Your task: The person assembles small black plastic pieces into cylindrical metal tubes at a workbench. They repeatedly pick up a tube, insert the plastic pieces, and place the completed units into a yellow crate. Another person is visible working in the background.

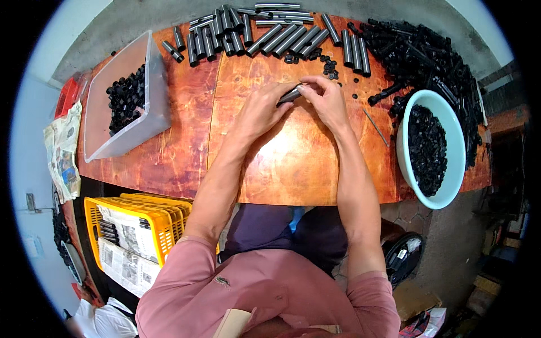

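Over the middle of the wooden table, my left hand (262, 110) is wrapped round a short, dark grey metal tube (290, 96), which lies at a slant. My right hand (326, 102) closes on the tube's upper right end with thumb and fingers. Whether a small part is pinched there is hidden by the fingers. Just beyond my hands are several small black caps (330, 70) and a row of shiny metal tubes (288, 39). A thin metal rod (375, 127) lies to the right of my right wrist.
A clear plastic bin (158, 107) with black caps stands at left. On the right, a pale blue basin (457, 163) of small black parts sits beside a heap of black parts (428, 62). A yellow crate (163, 231) lined with newspaper is below the table's left edge.
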### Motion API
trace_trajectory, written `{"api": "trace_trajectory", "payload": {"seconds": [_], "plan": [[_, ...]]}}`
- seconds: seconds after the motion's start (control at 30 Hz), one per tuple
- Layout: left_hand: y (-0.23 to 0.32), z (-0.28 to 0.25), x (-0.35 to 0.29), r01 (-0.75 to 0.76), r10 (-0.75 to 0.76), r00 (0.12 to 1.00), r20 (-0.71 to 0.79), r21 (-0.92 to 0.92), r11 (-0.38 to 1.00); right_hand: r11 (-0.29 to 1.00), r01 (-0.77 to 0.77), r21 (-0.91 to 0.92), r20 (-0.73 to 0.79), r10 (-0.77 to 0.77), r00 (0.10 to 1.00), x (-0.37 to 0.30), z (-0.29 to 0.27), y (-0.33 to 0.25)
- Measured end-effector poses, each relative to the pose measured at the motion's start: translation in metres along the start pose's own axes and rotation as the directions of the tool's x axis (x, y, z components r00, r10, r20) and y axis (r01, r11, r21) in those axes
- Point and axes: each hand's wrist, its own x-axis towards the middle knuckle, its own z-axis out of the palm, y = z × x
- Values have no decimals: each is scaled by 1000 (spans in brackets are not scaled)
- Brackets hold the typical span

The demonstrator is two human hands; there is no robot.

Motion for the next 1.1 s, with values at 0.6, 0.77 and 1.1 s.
{"api": "trace_trajectory", "payload": {"seconds": [0.6, 0.77, 1.1], "plan": [[6, 14, -1, 20, -25, 997, 67, 78, 997, 981, -194, -12, 214, 191, 958, 1, -19, -7], [4, 15, -1, 28, -36, 996, 85, 95, 995, 987, -155, -47, 197, 161, 967, 3, -20, 3], [12, 3, 6, 87, -129, 975, 182, 220, 972, 983, -186, -2, 201, 183, 962, 6, -17, 11]]}}
